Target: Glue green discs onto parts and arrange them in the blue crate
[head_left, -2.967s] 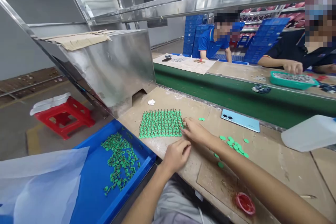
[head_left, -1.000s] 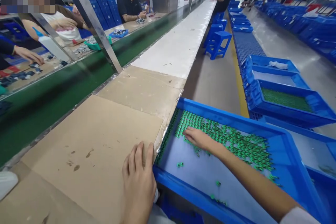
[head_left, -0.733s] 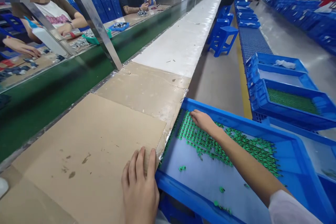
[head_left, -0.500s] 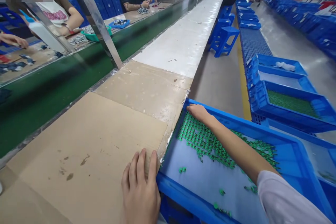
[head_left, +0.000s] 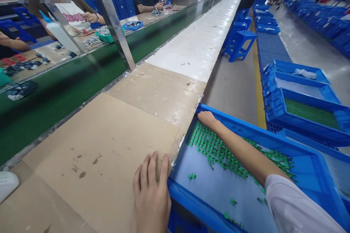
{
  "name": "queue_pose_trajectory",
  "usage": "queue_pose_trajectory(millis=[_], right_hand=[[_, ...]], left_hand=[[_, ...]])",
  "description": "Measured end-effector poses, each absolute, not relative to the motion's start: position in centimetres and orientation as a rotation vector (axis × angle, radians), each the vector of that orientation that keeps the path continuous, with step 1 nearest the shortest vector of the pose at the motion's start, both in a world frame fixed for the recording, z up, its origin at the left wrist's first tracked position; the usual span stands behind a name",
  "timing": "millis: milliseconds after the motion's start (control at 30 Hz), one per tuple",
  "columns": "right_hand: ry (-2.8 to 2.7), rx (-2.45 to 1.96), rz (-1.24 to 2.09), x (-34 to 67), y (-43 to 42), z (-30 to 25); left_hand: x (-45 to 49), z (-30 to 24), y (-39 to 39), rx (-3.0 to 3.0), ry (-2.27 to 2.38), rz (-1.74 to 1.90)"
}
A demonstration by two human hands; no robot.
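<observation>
My right hand [head_left: 207,118] reaches into the far left corner of a blue tray [head_left: 306,185], resting on a mass of small green parts [head_left: 218,153]; whether its fingers hold any is not visible. My left hand [head_left: 151,193] lies flat, fingers together, on the cardboard-covered bench [head_left: 109,145] at its right edge, touching the tray's near rim. A few loose green parts [head_left: 192,176] lie on the tray's pale floor.
A green conveyor belt [head_left: 68,83] runs along the bench's far side, with a metal post [head_left: 115,22]. Other people work across it. More blue trays [head_left: 303,113] and a blue stool [head_left: 239,43] stand on the right. A white bottle [head_left: 8,184] sits at the left edge.
I turned from the bench with arranged green parts to the tray on my right. My right hand slid from mid-tray to its far left corner; my left hand stayed at the bench edge.
</observation>
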State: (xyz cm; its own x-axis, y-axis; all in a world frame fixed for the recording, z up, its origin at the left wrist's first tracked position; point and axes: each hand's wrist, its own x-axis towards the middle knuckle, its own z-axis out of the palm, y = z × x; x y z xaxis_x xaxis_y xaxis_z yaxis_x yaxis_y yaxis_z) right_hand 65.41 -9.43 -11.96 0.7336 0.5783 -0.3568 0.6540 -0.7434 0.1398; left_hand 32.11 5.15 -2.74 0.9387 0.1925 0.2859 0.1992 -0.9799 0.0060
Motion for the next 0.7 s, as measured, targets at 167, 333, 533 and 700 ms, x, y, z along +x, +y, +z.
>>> queue_pose_trajectory(millis=[167,333,533,700], right_hand=[[0.980,2.701,-0.419,65.4,-9.9,-11.4],[1.033,2.784,-0.343,62.9,-10.5,-9.5],[1.702,2.800,-0.962,53.5,-13.3,-10.5],[1.786,2.709,-1.173,46.6,-16.0,-13.3]], left_hand=[[32.1,-2.9,5.4,-3.041,-0.272,-0.459],[32.2,-3.0,5.1,-3.063,-0.330,-0.490],[32.4,-2.2,4.7,-3.113,-0.343,-0.431],[32.4,-1.7,4.6,-3.120,-0.324,-0.376]])
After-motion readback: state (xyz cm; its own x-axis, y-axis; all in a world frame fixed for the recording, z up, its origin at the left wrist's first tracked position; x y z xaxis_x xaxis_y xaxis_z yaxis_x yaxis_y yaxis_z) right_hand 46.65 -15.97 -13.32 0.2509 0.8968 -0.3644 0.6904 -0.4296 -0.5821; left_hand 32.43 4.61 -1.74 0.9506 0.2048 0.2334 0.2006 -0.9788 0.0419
